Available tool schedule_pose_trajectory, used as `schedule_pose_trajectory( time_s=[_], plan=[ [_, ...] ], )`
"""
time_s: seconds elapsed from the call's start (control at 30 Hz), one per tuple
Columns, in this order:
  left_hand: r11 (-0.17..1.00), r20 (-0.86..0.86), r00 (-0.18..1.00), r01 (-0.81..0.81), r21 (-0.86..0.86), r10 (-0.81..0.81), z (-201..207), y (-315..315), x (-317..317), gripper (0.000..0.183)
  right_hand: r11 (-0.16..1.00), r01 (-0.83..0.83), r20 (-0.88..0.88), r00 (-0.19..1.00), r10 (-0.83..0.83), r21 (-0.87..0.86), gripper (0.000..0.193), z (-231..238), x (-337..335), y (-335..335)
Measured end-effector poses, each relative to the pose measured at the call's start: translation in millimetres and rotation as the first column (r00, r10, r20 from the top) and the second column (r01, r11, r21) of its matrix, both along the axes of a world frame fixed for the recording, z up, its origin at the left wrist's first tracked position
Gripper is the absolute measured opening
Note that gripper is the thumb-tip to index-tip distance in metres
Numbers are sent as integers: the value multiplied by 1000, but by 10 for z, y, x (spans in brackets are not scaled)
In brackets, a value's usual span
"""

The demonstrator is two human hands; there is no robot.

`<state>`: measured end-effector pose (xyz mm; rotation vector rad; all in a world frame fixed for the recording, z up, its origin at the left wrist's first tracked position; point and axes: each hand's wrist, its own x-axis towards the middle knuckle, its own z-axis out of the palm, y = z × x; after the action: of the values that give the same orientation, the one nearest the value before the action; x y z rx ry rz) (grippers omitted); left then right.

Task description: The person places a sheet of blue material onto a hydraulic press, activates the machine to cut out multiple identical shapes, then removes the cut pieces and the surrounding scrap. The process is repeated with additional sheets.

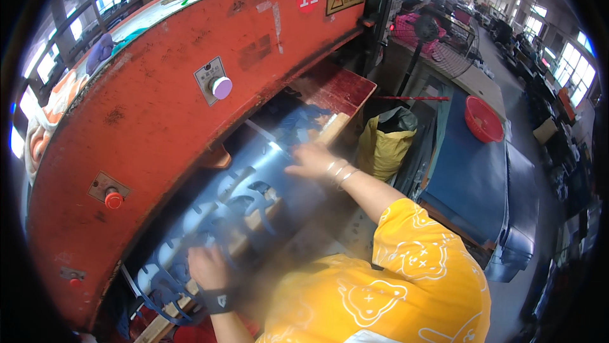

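L hand [208,268], 7 o'clock, by cut blue sheet [255,207]; blurred, can't tell if gripping. R hand [311,160], approx. ctr, fingers spread nr sheet's 1 o'clock end. Sheet's at 8, beside red press [158,102], 10 o'clock.

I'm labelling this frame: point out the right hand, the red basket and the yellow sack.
Right hand [315,161]: head view, back of the hand.
Red basket [472,122]: head view, side wall.
Yellow sack [384,155]: head view, front.

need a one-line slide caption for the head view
Left hand and right hand at a blue sheet with cut-out openings, beside a large orange-red machine.
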<state>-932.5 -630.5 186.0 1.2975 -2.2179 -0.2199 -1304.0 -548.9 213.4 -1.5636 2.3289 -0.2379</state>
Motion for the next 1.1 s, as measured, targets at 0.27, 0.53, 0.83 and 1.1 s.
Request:
schedule_pose_trajectory(
  time_s=[0.27, 0.53, 0.83, 1.1],
  plan=[
    [780, 206, 869, 270, 564, -450, 532, 486, 196, 25, 895, -30, 95, 992, 81, -446, 75, 276, 386, -65],
    [806, -775, 631, 441, 394, 33, 375, 602, -760, 67, 937, -205, -70, 979, 193, -281, 89, 212, 1409, 44],
    [917, -175, 927, 361, 171, -332, 135, 735, -951, 83, 880, 183, 747, 619, 243, -438, 80, 299, 951, 293],
    [945, 6, 953, 301, 131, -304, 58, 757, -1010, 77, 834, 535, 805, -432, 407, -134, 63, 314, 586, 416]
  ],
)
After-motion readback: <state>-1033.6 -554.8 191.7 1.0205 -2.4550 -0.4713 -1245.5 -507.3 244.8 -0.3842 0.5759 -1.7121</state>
